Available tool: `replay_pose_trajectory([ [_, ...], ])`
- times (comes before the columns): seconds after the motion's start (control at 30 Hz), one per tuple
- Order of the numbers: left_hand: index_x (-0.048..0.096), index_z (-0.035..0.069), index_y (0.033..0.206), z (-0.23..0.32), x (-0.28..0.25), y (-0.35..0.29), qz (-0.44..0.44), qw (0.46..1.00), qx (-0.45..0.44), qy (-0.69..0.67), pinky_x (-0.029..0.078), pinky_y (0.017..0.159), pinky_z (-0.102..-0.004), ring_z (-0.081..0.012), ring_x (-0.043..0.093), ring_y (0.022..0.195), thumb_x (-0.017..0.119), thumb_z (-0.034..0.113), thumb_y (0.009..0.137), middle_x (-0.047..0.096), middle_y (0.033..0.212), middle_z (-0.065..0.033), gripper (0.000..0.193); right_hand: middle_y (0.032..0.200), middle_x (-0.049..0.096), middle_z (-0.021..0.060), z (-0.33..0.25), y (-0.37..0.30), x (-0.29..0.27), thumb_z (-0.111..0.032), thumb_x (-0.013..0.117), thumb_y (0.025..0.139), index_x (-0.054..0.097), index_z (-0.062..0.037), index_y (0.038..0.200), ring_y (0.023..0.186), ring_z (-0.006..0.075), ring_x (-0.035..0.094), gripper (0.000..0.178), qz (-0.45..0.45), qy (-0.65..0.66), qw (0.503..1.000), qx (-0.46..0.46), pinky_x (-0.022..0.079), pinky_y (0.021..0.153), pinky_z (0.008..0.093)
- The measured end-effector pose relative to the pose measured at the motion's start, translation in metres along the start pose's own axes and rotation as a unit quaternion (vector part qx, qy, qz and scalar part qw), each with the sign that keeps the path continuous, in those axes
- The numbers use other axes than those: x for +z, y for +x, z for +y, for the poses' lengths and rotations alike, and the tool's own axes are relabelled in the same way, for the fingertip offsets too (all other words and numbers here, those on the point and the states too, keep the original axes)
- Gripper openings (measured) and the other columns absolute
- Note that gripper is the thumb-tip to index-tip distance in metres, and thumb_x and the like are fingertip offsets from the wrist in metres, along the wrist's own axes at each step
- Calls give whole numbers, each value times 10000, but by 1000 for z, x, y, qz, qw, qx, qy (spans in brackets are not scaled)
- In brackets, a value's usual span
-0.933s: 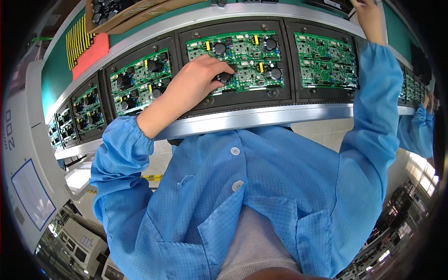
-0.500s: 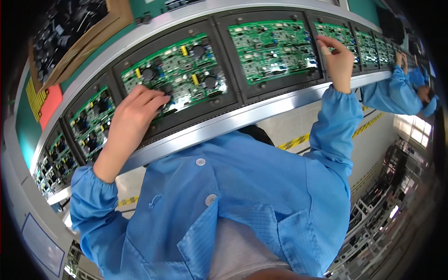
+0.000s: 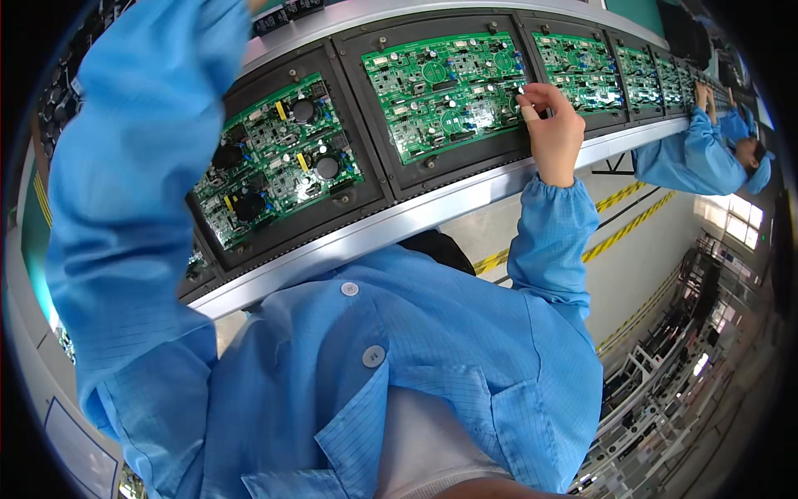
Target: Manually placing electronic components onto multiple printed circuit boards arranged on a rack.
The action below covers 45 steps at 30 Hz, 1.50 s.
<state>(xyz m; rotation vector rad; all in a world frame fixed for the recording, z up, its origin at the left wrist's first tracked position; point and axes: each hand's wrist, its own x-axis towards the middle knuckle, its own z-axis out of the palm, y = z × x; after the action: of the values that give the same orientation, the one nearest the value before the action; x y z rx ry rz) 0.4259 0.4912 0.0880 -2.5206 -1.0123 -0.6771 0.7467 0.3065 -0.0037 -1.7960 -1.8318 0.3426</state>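
Observation:
My right hand point(image 3: 555, 133) hovers at the right edge of a green circuit board point(image 3: 440, 96) in a dark frame. Its thumb and fingertips are pinched together, and whatever they may hold is too small to make out. My left arm in its blue sleeve point(image 3: 137, 183) stretches up past the row of frames. Only a sliver of my left hand point(image 3: 256, 4) shows at the top edge, its fingers out of view. Below that arm lies another circuit board point(image 3: 270, 179), carrying round black coils point(image 3: 328, 167) and yellow parts point(image 3: 281, 111); the sleeve covers part of its left side.
A metal rail point(image 3: 349, 229) runs along the near side of the framed boards. More boards point(image 3: 644, 79) continue to the right, where a co-worker in blue point(image 3: 698, 162) reaches over the line. Black parts point(image 3: 287, 15) sit beyond the far rail.
My left hand has left the board with the coils and gone up, almost out of view. The boards appear shifted left, and my right hand has moved left and slightly down in view.

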Motion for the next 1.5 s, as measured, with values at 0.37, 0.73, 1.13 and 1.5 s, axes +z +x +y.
replay_pose_trajectory([
  [0.37,796,77,936,-1,44,41,-232,957,-44,166,609,793,-419,-305,767,947,644,153,883,781,970,-149,178,875,773,31,-13,-3,14,-76,811,832,751,-76,1013,735,124,688,191,33,-27,999,-15,518,672,281],
  [0.73,762,42,824,-4,32,38,-75,987,-29,137,616,753,-432,-342,760,867,644,80,822,748,855,-184,123,834,754,-10,-13,2,15,-196,812,844,759,-145,967,749,194,685,143,43,-123,988,-85,524,675,350],
  [1.13,767,69,733,-3,0,29,-84,993,-31,80,557,745,-467,-342,730,821,726,107,724,731,778,-152,57,953,738,46,-8,-13,13,-99,803,852,753,-101,1013,819,225,652,168,113,9,982,-151,500,754,334],
  [1.5,745,69,1144,90,-14,-36,-159,957,48,-240,558,845,-399,-323,675,985,744,69,857,720,1057,-126,287,1010,719,86,5,-17,19,-16,768,843,742,-67,1035,919,273,663,200,103,70,960,-251,499,803,363],
])
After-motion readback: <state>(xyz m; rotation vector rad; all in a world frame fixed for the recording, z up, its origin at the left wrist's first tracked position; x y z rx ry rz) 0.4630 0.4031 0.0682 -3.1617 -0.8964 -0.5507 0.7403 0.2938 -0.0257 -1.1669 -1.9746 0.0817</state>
